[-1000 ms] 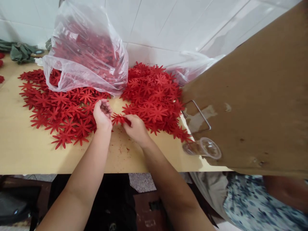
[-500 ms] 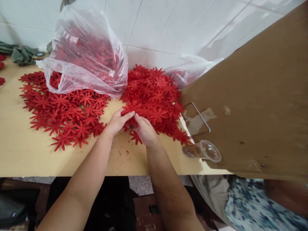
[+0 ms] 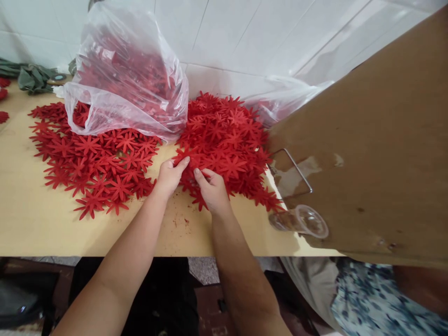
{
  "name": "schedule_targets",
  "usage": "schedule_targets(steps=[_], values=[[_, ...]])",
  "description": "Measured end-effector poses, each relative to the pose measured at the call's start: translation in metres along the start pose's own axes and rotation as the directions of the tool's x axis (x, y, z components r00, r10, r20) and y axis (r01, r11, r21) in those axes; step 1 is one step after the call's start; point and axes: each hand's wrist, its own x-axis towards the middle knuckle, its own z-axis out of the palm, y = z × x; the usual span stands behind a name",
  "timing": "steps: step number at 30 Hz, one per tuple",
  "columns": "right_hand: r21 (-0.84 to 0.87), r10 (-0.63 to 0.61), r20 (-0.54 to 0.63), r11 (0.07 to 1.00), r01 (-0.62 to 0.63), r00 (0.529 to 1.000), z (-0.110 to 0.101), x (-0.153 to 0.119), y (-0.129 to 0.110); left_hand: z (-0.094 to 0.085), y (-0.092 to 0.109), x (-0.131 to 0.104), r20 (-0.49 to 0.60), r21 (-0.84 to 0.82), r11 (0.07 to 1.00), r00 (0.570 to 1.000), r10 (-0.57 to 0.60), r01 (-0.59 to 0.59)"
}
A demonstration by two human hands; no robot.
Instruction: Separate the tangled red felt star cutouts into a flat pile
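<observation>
My left hand (image 3: 170,176) pinches a red flower-shaped piece (image 3: 186,155) between thumb and fingers, at the near edge of the right pile of red pieces (image 3: 229,140). Just right of it, my right hand (image 3: 213,189) is closed, thumb against fingers, over the same pile's edge; what it grips blends into the red and cannot be made out. Another pile of red pieces (image 3: 94,163) spreads to the left on the pale yellow table (image 3: 168,238). A clear plastic bag (image 3: 129,88) filled with red pieces rests on that pile's back part.
A brown board (image 3: 378,154) with a metal handle (image 3: 297,171) rises on the right. By its base lies a clear plastic cup (image 3: 297,220). Green cloth (image 3: 33,78) is at the back left. A person in patterned clothing (image 3: 367,294) is at the lower right.
My hands have moved apart slightly; the left thumb is a little higher, and the right thumb no longer meets it. The view has shifted a little.
</observation>
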Motion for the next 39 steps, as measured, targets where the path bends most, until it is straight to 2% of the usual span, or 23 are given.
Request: schedule_targets(steps=[4, 6, 9, 11, 16, 18, 21, 26, 31, 36, 39], values=[[-0.006, -0.029, -0.099, 1.000, 0.028, 0.995, -0.005, 0.002, 0.008, -0.003, -0.001, 0.004, -0.146, -0.018, 0.999, 0.989, 0.037, -0.040], [0.045, -0.033, -0.168, 0.998, 0.041, 0.985, -0.008, 0.005, 0.010, -0.004, -0.002, 0.006, -0.164, 0.007, 0.999, 0.986, 0.033, -0.032], [0.096, -0.019, -0.260, 0.994, 0.045, 0.965, -0.010, 0.007, 0.009, -0.002, -0.003, 0.004, -0.078, 0.047, 0.999, 0.997, 0.021, -0.018], [0.106, -0.009, -0.275, 0.994, 0.040, 0.961, -0.010, 0.006, 0.006, 0.001, -0.005, 0.002, 0.002, 0.097, 0.995, 1.000, 0.026, -0.026], [0.145, -0.073, -0.114, 0.985, 0.089, 0.991, -0.006, 0.004, 0.001, 0.005, -0.016, -0.002, 0.132, 0.265, 0.961, 0.990, 0.042, -0.076], [0.150, -0.085, -0.095, 0.984, 0.099, 0.992, -0.006, 0.004, 0.001, 0.005, -0.021, -0.002, 0.184, 0.291, 0.952, 0.982, 0.039, -0.092], [0.147, -0.065, -0.156, 0.985, 0.088, 0.986, -0.008, 0.005, 0.004, 0.005, -0.023, -0.004, 0.251, 0.289, 0.949, 0.967, 0.050, -0.124], [0.181, -0.034, -0.303, 0.979, 0.093, 0.952, -0.014, 0.008, 0.007, 0.009, -0.018, -0.009, 0.345, 0.242, 0.966, 0.938, 0.002, -0.091], [0.191, -0.013, -0.382, 0.977, 0.092, 0.924, -0.017, 0.010, 0.009, 0.011, -0.016, -0.011, 0.307, 0.279, 0.957, 0.952, -0.014, -0.076], [0.330, 0.067, -0.428, 0.940, 0.087, 0.901, -0.019, 0.009, 0.004, 0.009, -0.017, -0.008, 0.242, 0.409, 0.905, 0.970, 0.014, -0.115], [0.388, 0.096, -0.436, 0.917, 0.091, 0.895, -0.021, 0.008, 0.000, 0.008, -0.019, -0.006, 0.213, 0.412, 0.904, 0.977, 0.027, -0.115]])
